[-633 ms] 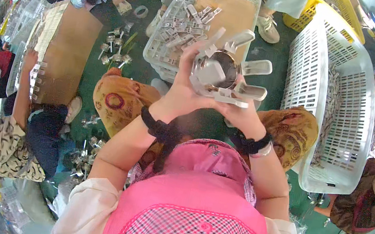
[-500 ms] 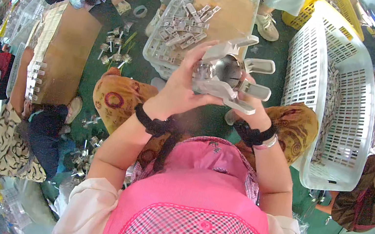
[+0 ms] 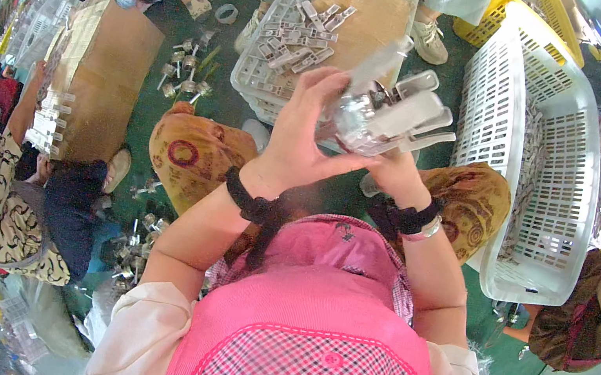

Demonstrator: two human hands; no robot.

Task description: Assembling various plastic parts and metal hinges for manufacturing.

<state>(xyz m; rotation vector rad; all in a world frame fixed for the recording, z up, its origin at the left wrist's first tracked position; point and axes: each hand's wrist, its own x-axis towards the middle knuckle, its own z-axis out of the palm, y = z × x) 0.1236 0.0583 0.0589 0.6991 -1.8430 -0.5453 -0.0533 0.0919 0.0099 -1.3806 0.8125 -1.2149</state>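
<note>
Both my hands hold a round shiny metal piece with several white plastic clips around it (image 3: 353, 119), raised in front of my knees. My left hand (image 3: 296, 127) curls round its left side, the thumb along the underside. My right hand (image 3: 399, 176) is below its right side, with most of the fingers hidden behind the clips. The clips' long pale arms point to the upper right and are partly blurred. Just beyond, white clips (image 3: 298, 38) lie loosely piled on a brown cardboard sheet (image 3: 376, 21) over a white plastic basket (image 3: 244, 71).
At right stands a deep white basket (image 3: 549, 221) with many small pieces inside, with a yellow crate (image 3: 474, 27) behind it. Metal parts (image 3: 191, 70) litter the green floor at left. A cardboard box (image 3: 108, 76) stands farther left, near a seated co-worker (image 3: 17, 219).
The metal piece with its clips has turned in my hands; its dark round face, plain before, is now mostly hidden. The clip arms have swung toward the upper right.
</note>
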